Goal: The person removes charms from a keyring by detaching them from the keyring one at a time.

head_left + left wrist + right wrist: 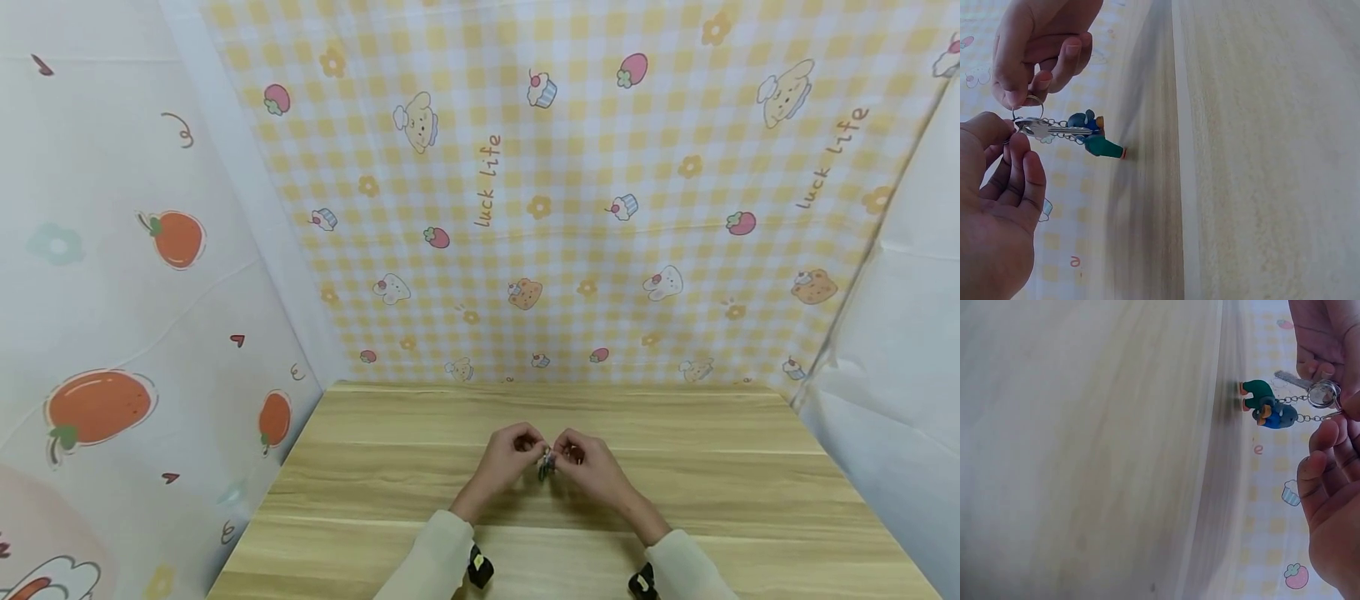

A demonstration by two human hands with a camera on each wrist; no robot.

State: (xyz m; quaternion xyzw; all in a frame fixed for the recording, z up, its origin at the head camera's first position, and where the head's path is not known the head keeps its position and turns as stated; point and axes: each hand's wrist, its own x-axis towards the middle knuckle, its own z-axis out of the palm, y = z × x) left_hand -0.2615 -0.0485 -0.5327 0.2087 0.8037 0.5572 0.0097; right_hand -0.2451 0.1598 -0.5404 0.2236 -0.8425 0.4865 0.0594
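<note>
Head view: above the middle of the wooden table (360, 483), at left, the left hand (507, 457), fingers curled, pinches a key (1038, 129); at right, the right hand (596, 469), likewise curled, pinches the key ring (1042, 106). Between them a toy figure (1099, 142) hangs by a chain (1292, 399).

Three views: one wide from above, two close and sideways.
The head view looks forward and down over the table (360, 483) to the far patterned cloth (570, 237); the wrist views face that cloth from left and right, both showing the left hand (1000, 215), right hand (1044, 47) and keychain (1071, 130) nearby.
</note>
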